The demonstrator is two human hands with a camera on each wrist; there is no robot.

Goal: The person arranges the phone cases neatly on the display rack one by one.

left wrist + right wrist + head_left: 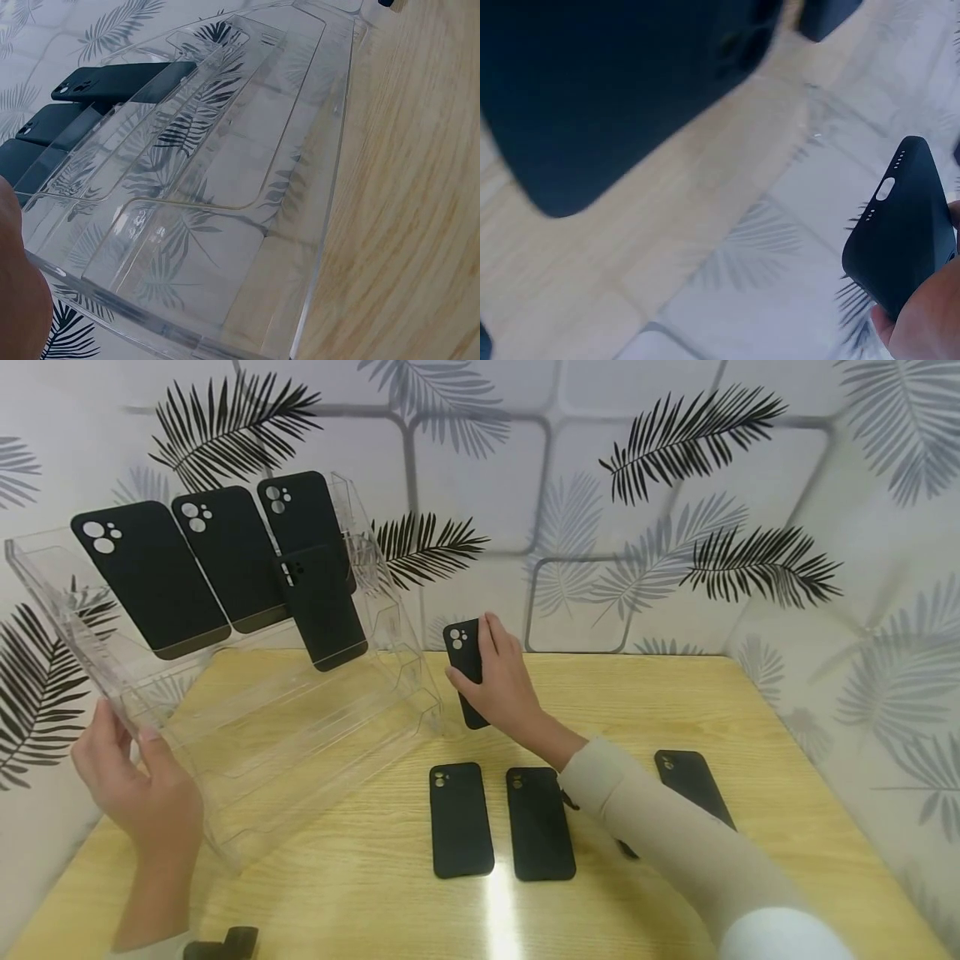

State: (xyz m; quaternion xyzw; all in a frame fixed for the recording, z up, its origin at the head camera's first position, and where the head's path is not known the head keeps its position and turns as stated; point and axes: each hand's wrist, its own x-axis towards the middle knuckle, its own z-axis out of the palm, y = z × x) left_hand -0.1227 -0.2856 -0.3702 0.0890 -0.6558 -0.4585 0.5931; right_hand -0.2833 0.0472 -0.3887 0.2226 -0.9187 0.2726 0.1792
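My left hand (150, 785) grips the left side edge of a clear acrylic tiered stand (56, 602). Its top tier holds three black phone cases, of which the leftmost case (150, 581) leans back on its bottom edge. One more black case (324, 610) stands in the tier in front. To the right of the stand, above the table, my right hand (501, 681) pinches a black phone case (463, 652) by its long sides. The right wrist view shows that case's bottom end (900, 225), with its port cutout. The stand's lower tiers (202, 202) hold no cases.
Two black cases, the left case (461, 822) and the right case (540, 827), lie on the wooden table (360, 893). Another case (693, 785) lies further right, partly behind my right sleeve (675, 852). Patterned leaf wall covering (480, 485) rises behind the table.
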